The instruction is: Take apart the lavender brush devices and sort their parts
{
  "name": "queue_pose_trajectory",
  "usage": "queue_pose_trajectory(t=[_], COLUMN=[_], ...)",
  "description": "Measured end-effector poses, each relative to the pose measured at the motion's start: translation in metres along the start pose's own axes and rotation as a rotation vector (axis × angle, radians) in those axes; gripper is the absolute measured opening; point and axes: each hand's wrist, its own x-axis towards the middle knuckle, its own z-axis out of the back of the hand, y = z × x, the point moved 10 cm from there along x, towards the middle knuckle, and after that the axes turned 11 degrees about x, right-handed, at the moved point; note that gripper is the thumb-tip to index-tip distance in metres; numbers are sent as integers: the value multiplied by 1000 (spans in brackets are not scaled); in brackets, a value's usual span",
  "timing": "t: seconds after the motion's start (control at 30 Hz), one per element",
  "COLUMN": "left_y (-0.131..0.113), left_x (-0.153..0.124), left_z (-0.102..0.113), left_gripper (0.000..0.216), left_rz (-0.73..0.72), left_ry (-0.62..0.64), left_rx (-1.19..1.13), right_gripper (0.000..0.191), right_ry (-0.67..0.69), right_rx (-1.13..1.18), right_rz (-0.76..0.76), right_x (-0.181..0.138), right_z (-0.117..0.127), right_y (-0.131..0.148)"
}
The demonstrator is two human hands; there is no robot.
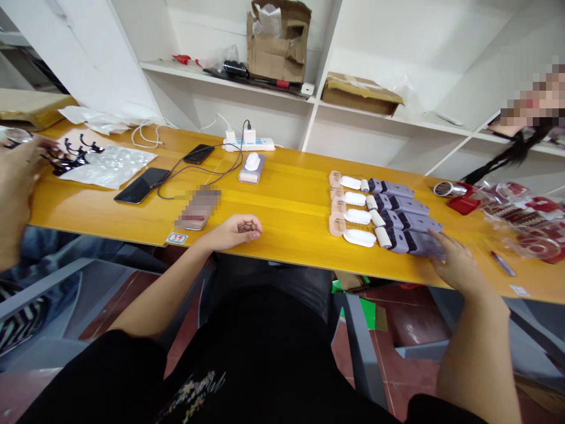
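Observation:
My left hand (241,229) rests at the table's front edge with its fingers curled in and nothing visible in them. To the right, my right hand (457,262) has its thumb and fingers around the end of the nearest purple plastic casing (424,244). Several rows of parts lie side by side there. Each row has a clear peach cap (336,225), a white oval piece (359,238), a cream cylinder (383,237) and purple casings with dark faces. A purple block with a white oval top (252,167) stands alone farther back.
Phones (142,185) and cables lie left of centre, before a white power strip (260,144). Another person's hand (20,171) is at far left near black hooked parts (73,159). Red and clear plastic packs (529,218) and a pen (503,263) lie right. White shelves rise behind.

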Motion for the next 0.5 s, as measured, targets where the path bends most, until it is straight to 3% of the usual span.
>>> queue_pose_trajectory(t=[0.1, 0.23, 0.3, 0.37, 0.5], left_y=[0, 4, 7, 7, -9], left_x=[1, 0, 3, 12, 46], left_z=[0, -4, -1, 15, 69], left_gripper=[35, 30, 29, 29, 46], left_rz=[5, 18, 27, 27, 22], left_ry=[-13, -32, -87, -234, -589], left_rx=[19, 73, 113, 205, 557], right_gripper=[64, 54, 49, 45, 43], right_ry=[-72, -113, -53, 59, 286], right_rx=[56, 269, 394, 493, 626], right_rz=[41, 271, 378, 462, 559], right_x=[6, 16, 18, 18, 14], right_z=[23, 38, 29, 9, -42], right_y=[53, 178, 239, 289, 352])
